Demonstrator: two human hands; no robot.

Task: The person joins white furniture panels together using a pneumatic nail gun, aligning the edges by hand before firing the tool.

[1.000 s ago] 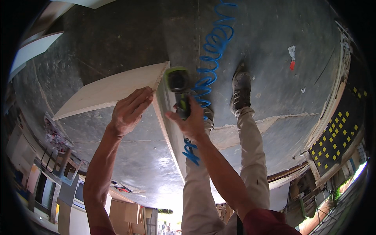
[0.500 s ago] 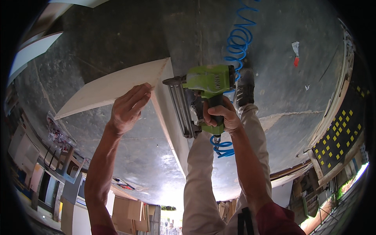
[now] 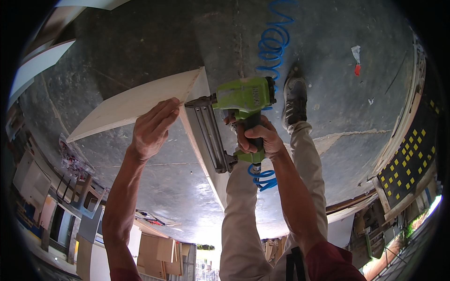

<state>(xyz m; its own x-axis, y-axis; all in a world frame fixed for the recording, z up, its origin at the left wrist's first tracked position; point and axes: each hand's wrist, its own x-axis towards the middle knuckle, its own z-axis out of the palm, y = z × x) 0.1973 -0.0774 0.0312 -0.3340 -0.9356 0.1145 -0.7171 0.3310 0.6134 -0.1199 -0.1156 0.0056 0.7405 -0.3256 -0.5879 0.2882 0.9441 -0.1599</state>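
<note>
Now that the green nail gun [image 3: 246,96] has moved nearer to where the pale board [image 3: 126,105] meets a second board [image 3: 216,182], it seems almost lined up; the right hand [image 3: 262,136] grips its handle, the left hand [image 3: 152,130] touches the pale board, grip unclear.

I see a nail gun [image 3: 243,97] with green painted body and dark, metal-looking magazine [image 3: 211,136]. The pale panel [image 3: 131,105] looks like matt wood, the coiled hose [image 3: 271,45] like smooth plastic.
</note>
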